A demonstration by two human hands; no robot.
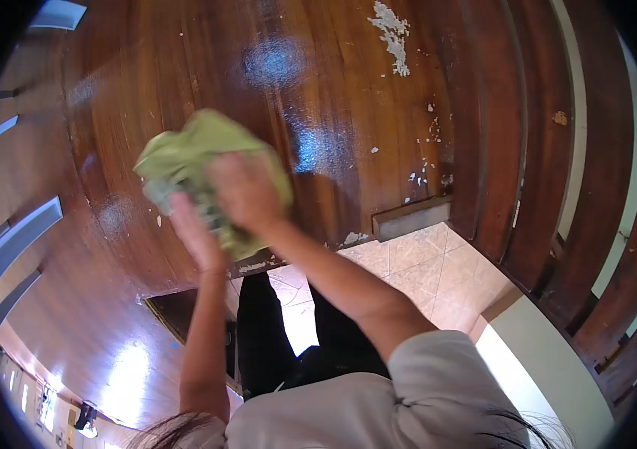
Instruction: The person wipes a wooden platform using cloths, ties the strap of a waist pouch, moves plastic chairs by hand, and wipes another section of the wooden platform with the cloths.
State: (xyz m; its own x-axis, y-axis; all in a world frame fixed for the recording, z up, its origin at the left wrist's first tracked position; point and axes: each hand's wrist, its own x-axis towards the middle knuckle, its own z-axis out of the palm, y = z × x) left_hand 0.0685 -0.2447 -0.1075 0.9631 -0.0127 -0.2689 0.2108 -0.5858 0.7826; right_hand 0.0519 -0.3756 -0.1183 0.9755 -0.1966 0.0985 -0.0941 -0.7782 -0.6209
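A yellow-green cloth with a grey-green patterned part lies bunched against the brown wooden surface, blurred by motion. My right hand is on the cloth's middle, gripping it with fingers curled. Lower and to the left, my left hand holds the patterned part near the cloth's edge. Its fingertips are smeared and partly lost in the folds. The wood is glossy, with light reflecting from it.
White worn patches mark the wood at the upper right. Dark wooden slats with gaps rise along the right side. A short wooden block sits at the surface's near edge, above tiled floor. Pale bars appear at the far left.
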